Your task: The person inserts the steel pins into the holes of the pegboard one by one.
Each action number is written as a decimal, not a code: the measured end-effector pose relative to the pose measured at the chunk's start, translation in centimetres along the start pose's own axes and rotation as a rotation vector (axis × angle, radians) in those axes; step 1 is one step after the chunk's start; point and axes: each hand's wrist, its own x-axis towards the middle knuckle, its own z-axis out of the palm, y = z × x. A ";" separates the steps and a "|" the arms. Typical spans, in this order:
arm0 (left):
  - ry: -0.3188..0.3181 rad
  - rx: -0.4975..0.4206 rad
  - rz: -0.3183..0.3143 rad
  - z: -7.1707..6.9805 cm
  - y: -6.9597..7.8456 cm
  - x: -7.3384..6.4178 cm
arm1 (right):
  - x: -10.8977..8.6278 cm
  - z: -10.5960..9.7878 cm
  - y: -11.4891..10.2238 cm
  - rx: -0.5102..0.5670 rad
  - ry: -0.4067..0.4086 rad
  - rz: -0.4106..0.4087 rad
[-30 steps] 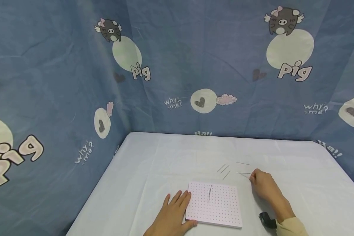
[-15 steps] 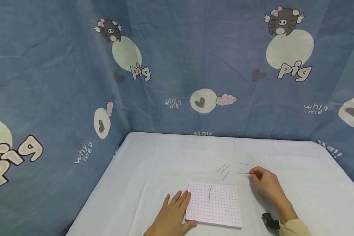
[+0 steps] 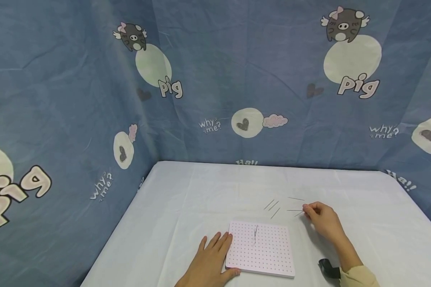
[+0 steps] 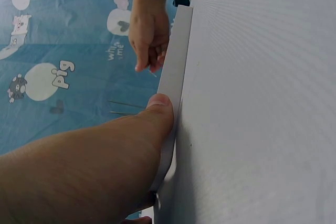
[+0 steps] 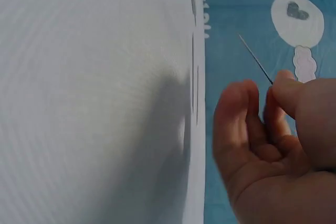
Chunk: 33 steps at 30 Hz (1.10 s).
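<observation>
My right hand (image 3: 325, 223) pinches a thin needle (image 5: 256, 60) between thumb and fingertips, just above the white table at the right. In the right wrist view the needle's free end points up and left. My left hand (image 3: 211, 259) lies against the near left corner of a pale pegboard (image 3: 269, 255) dotted with small holes. Its fingers are straight along the left side, and the thumb (image 4: 160, 103) presses the near edge. Two thin needles (image 3: 256, 234) stick up from the board's far half. Where their lower ends sit is too small to see.
Beyond the board, several loose needles (image 3: 271, 205) lie slanted on the white table (image 3: 186, 199). Two more lie nearly level beside my right hand, one being the far needle (image 3: 296, 198). A dark wrist strap (image 3: 329, 269) is on my right wrist. Patterned blue cloth (image 3: 215, 79) hangs behind.
My right hand has lifted slightly from the table with the needle. The needle's free end has swung from upper left to lower left in the head view. My left hand stays put.
</observation>
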 end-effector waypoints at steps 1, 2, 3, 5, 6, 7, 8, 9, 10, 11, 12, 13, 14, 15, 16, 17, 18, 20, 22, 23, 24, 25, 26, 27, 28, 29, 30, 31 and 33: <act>0.000 0.000 0.000 0.0 0.0 0.0 | 0.0 0.0 0.0 0.032 -0.003 0.005; 0.000 0.000 0.000 0.0 0.0 0.0 | 0.0 0.1 0.0 0.069 -0.003 0.005; 0.000 0.000 -0.001 0.0 0.0 0.0 | 0.0 0.1 0.0 0.104 -0.001 0.007; -0.001 0.000 -0.001 0.0 0.0 0.0 | 0.0 0.1 -0.2 0.181 0.006 0.010; -0.001 0.002 -0.001 0.0 0.0 0.0 | 0.0 0.1 -0.3 0.217 0.010 0.012; -0.001 0.002 -0.002 0.0 0.0 0.0 | 0.0 0.2 -0.3 0.241 0.018 0.015; -0.001 0.003 -0.003 0.0 0.0 0.0 | 0.0 0.2 -0.4 0.265 0.025 0.015; 0.000 0.004 -0.002 0.0 0.0 0.0 | 0.0 0.2 -0.4 0.282 0.034 0.017; 0.001 0.003 -0.002 0.0 0.0 0.0 | 0.0 0.2 -0.5 0.294 0.043 0.019; 0.001 0.003 -0.003 0.0 0.0 0.0 | 0.1 0.3 -0.5 0.305 0.054 0.019; 0.001 0.002 -0.003 0.0 0.0 0.0 | 0.1 0.3 -0.6 0.312 0.062 0.018; 0.001 0.001 -0.003 0.1 0.0 0.0 | 0.1 0.3 -0.6 0.317 0.070 0.017; 0.001 0.000 -0.002 0.1 0.0 0.0 | 0.1 0.4 -0.6 0.323 0.078 0.013; 0.000 0.000 -0.002 0.1 0.0 0.0 | 0.1 0.4 -0.6 0.327 0.086 0.010; -0.002 -0.001 -0.003 0.1 0.0 0.0 | 0.1 0.4 -0.7 0.332 0.092 0.006; -0.003 -0.002 -0.003 0.1 0.0 0.0 | 0.1 0.5 -0.7 0.336 0.099 0.001; -0.004 -0.002 -0.004 0.1 0.0 0.0 | 0.1 0.5 -0.7 0.338 0.104 -0.005; -0.006 -0.003 -0.005 0.0 0.0 0.0 | 0.1 0.6 -0.9 0.342 0.117 -0.017; -0.007 -0.003 -0.004 0.0 0.0 0.0 | 0.0 0.6 -1.1 0.340 0.129 -0.029; -0.006 -0.003 -0.003 0.0 0.0 0.0 | -0.1 0.7 -1.3 0.338 0.134 -0.036; -0.005 -0.002 -0.003 0.0 0.0 0.0 | -0.2 0.7 -1.4 0.342 0.139 -0.041; -0.004 -0.001 -0.002 0.0 0.0 -0.1 | -0.3 0.8 -1.6 0.344 0.143 -0.047; -0.004 0.000 -0.003 -0.1 0.0 -0.1 | -0.4 0.9 -1.8 0.340 0.151 -0.058; -0.005 0.001 -0.004 -0.1 0.0 -0.1 | -0.5 0.9 -2.0 0.334 0.157 -0.068; -0.005 0.000 -0.006 -0.1 0.0 -0.1 | -0.6 1.0 -2.2 0.331 0.166 -0.084; -0.006 -0.001 -0.007 -0.1 0.1 -0.1 | -0.6 1.1 -2.4 0.326 0.175 -0.102; -0.008 -0.003 -0.009 -0.1 0.1 -0.1 | -0.7 1.2 -2.6 0.318 0.186 -0.124; -0.010 -0.004 -0.010 -0.1 0.1 -0.1 | -0.8 1.3 -2.7 0.303 0.198 -0.150; -0.012 -0.007 -0.012 -0.1 0.1 -0.1 | -1.1 1.5 -3.2 0.272 0.220 -0.207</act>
